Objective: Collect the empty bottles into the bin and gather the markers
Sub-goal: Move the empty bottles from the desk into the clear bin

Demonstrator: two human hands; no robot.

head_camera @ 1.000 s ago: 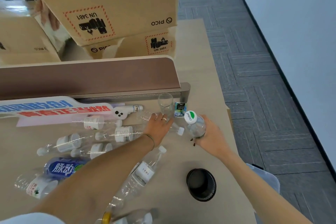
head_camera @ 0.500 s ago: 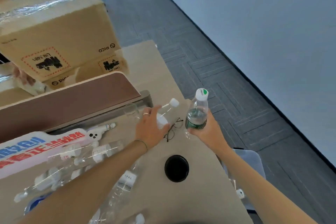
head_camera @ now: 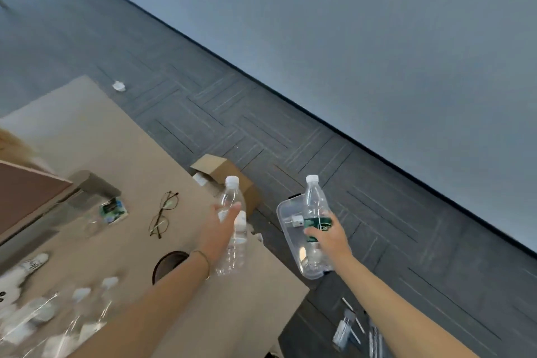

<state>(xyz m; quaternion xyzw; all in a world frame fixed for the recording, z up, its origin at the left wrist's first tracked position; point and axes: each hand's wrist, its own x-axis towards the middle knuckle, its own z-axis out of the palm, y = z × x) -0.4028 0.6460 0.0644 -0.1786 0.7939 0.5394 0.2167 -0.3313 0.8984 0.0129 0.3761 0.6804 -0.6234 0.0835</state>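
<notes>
My left hand (head_camera: 220, 232) is shut on two clear empty bottles (head_camera: 233, 253) with white caps, held over the table's right edge. My right hand (head_camera: 329, 237) grips a green-labelled bottle (head_camera: 314, 206) upright, just above a clear plastic bin (head_camera: 290, 240) that stands on the floor beside the table. Something small and white lies inside the bin. Several more empty bottles (head_camera: 58, 314) lie blurred on the table at the lower left. Thin pen-like items (head_camera: 350, 324) lie on the carpet at the lower right; whether they are markers I cannot tell.
On the beige table (head_camera: 87, 139) lie a pair of glasses (head_camera: 162, 213), a small green packet (head_camera: 112, 209) and a black round cable hole (head_camera: 170, 266). A brown divider (head_camera: 26, 195) stands at the left. An open cardboard box (head_camera: 229, 176) sits on the floor behind the bin.
Both hands lifted their bottles off the table and swung right, past the table edge toward the floor bin. My view turned right with them, and the stacked cardboard boxes left the frame.
</notes>
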